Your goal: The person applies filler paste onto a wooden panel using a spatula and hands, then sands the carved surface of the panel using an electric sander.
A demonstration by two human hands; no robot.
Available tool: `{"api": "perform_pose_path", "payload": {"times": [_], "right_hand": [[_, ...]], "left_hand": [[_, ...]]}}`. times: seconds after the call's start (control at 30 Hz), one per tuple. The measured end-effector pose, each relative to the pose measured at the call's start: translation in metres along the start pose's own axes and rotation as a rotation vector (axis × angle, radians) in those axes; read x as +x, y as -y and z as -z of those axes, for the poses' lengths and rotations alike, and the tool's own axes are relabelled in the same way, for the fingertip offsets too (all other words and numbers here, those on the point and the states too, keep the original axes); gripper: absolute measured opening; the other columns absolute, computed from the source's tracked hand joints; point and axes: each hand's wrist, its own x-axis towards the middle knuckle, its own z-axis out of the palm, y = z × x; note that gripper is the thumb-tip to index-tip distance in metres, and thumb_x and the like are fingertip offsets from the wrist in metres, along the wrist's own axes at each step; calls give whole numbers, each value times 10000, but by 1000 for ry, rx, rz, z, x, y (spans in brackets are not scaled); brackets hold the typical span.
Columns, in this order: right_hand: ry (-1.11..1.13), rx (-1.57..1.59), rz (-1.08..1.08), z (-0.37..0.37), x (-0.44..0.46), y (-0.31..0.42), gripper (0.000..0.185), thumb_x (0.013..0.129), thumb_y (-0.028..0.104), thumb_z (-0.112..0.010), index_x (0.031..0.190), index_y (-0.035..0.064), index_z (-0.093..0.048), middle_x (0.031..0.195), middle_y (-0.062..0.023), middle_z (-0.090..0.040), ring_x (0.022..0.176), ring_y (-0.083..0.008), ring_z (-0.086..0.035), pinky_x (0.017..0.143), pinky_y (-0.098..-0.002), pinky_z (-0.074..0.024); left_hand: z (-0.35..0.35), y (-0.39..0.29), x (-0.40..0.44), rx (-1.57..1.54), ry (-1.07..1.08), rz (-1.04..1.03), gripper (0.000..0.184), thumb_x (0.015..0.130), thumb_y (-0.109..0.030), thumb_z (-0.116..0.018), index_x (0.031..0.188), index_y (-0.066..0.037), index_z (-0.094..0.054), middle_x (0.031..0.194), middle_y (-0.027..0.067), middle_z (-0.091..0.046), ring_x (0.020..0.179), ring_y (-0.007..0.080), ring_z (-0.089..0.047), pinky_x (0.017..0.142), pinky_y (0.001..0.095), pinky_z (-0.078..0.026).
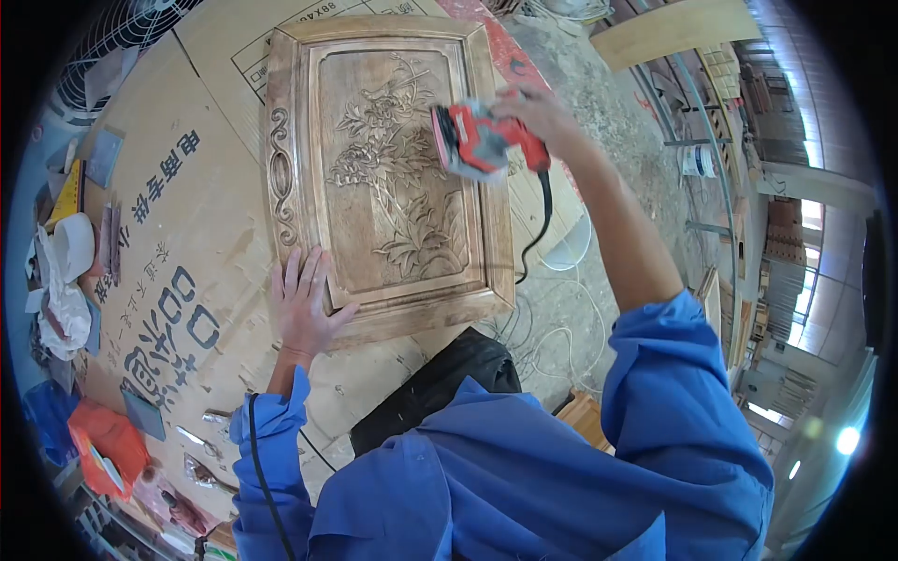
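A carved wooden panel (393, 168) with a raised frame and flower relief lies on printed cardboard. My right hand (543, 117) is wrapped round a red and grey electric sander (482, 140), tilted at the panel's right side. Whether its pad touches the wood I cannot tell. The sander's black cord (545, 220) hangs past the panel's right edge. My left hand (311, 304) rests flat with fingers spread on the panel's lower left corner.
Cardboard (210, 224) covers the worktable. Along its left lie a yellow set square (68, 194), a white tape roll (73, 245), an orange bag (105, 444) and several tools. A fan (117, 42) stands at top left. Black cloth (440, 388) lies near my body.
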Motion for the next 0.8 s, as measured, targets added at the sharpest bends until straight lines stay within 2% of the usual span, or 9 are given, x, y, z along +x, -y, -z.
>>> {"api": "perform_pose_path", "payload": {"times": [0.03,0.13,0.2,0.3,0.47,0.53,0.7,0.77,0.8], "right_hand": [[16,56,-2,-5,-26,-2,334,824,293,-761,1069,71,-715,887,-79,-664,772,-165,-601,704,-294,-519],[-2,68,-55,-24,-89,-17,376,825,270,-765,1136,72,-696,921,-85,-659,821,-170,-603,738,-292,-522],[31,92,-197,-34,-131,-19,423,818,259,-767,1187,77,-674,954,-95,-654,855,-181,-603,768,-291,-524],[26,112,-247,-44,-179,-33,440,810,263,-764,1198,79,-666,954,-92,-650,860,-181,-605,790,-289,-525],[91,103,-413,-54,-224,-34,432,820,261,-755,1198,70,-668,952,-85,-655,859,-164,-611,785,-282,-520],[75,219,-489,-60,-224,-38,383,821,222,-754,1167,76,-679,905,-58,-657,822,-143,-608,761,-275,-515],[279,198,-333,-39,-185,11,443,815,144,-757,1239,64,-659,977,-67,-653,812,-156,-602,751,-269,-529],[240,113,-168,-10,-143,29,434,776,100,-764,1202,76,-682,973,-48,-649,796,-146,-589,738,-272,-527],[300,95,-42,5,-104,12,413,738,94,-777,1144,75,-698,930,-17,-630,791,-139,-569,713,-280,-509]], "left_hand": [[0,1,-1,5,-14,-8,984,771,-525,-788,1580,-98,-425,1650,50,-404,1570,325,-259,1264,540,-170],[-1,4,-1,-21,-10,-5,986,763,-502,-802,1582,-101,-424,1650,49,-404,1571,324,-255,1258,537,-179],[-4,3,-4,-48,13,13,990,756,-480,-815,1583,-104,-423,1649,48,-405,1572,324,-251,1252,534,-188],[-6,2,-8,-40,8,2,993,753,-466,-819,1586,-106,-418,1651,48,-402,1575,324,-245,1250,532,-189],[-5,3,-2,-10,18,0,994,761,-485,-807,1591,-109,-411,1654,40,-397,1573,323,-249,1239,550,-200],[-4,3,-6,4,47,13,992,774,-518,-791,1593,-111,-408,1655,33,-394,1568,321,-260,1230,571,-210],[-5,3,-6,10,62,20,988,781,-536,-783,1589,-103,-413,1656,37,-393,1570,329,-259,1235,574,-202],[-4,4,1,13,70,36,988,780,-543,-781,1586,-101,-418,1655,37,-396,1569,331,-261,1237,575,-200],[-3,4,-1,6,86,43,989,778,-549,-779,1583,-100,-422,1653,38,-398,1568,333,-263,1239,577,-197]]}}
